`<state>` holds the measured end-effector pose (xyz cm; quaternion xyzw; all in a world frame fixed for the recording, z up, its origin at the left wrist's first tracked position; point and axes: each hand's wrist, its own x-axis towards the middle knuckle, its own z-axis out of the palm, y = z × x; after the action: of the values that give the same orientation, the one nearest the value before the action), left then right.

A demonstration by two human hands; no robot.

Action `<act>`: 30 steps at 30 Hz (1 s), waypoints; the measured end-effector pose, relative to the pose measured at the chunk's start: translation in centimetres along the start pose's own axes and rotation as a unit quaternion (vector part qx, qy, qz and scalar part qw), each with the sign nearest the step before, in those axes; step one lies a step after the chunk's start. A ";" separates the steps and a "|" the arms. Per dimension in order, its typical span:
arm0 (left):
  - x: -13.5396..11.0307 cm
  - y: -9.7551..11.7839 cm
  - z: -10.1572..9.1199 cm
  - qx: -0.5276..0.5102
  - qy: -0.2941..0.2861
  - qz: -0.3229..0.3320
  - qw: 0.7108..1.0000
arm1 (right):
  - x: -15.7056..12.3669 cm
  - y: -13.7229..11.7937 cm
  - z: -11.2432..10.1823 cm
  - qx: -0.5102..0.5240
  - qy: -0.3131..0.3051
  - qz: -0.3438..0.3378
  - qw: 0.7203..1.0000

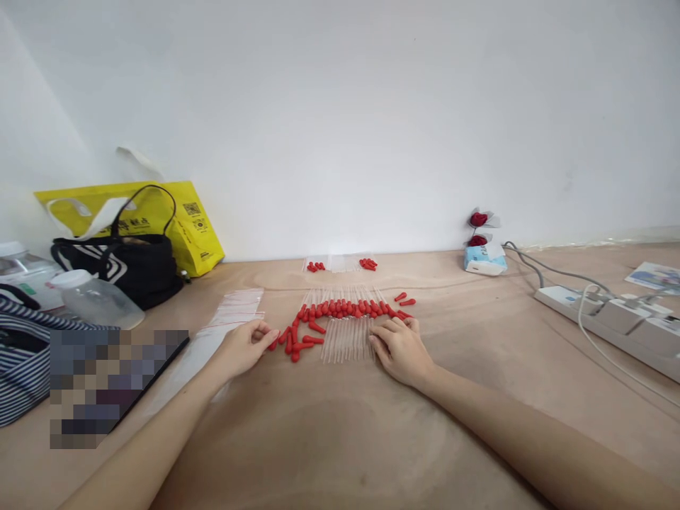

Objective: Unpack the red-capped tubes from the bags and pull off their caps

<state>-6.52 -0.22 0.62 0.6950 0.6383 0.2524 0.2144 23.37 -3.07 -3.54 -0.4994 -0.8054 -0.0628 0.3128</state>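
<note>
My left hand [241,348] has thumb and forefinger pinched at a red rubber bulb [273,345], left of a loose cluster of such bulbs [295,347]. At the right edge of a row of thin clear glass tubes [345,340], my right hand [404,352] is closed, its fingers curled and the thumb side on a tube; the fingertips are partly hidden. Just beyond these tubes lies a dense row of droppers with red bulbs [345,309], their clear stems pointing away towards the wall.
Clear plastic bags [234,312] lie left. Farther back are small groups of red bulbs [368,264]. A yellow bag [202,241], black bag [143,269] and plastic bottle [109,301] stand left. At right are a tissue pack [484,261] and a power strip [627,319] with cables.
</note>
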 end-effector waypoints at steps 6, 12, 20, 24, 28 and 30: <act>0.1 -0.3 -0.3 -0.083 -0.009 -0.055 0.995 | 0.4 2.4 -0.3 -0.035 0.097 0.049 0.993; -0.1 0.3 0.1 -0.201 -0.014 -0.087 0.976 | 0.7 5.6 -0.9 -0.027 0.125 0.153 0.980; 0.0 0.3 -0.2 -0.179 -0.010 -0.077 0.981 | 1.6 5.1 -0.5 -0.054 0.054 0.160 0.984; 0.0 0.4 -0.1 -0.176 -0.014 -0.075 0.981 | 2.5 4.6 -0.3 -0.108 0.014 0.172 0.979; 0.0 0.1 0.0 -0.173 -0.011 -0.077 0.982 | 3.1 4.2 -0.1 -0.140 -0.015 0.182 0.973; 0.1 0.0 0.0 -0.168 -0.009 -0.074 0.983 | 3.3 4.0 0.0 -0.148 -0.025 0.191 0.970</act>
<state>-6.49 -0.17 0.58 0.6023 0.6342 0.3331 0.3523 25.75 1.40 -2.53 -0.6859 -0.6847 -0.1080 0.2215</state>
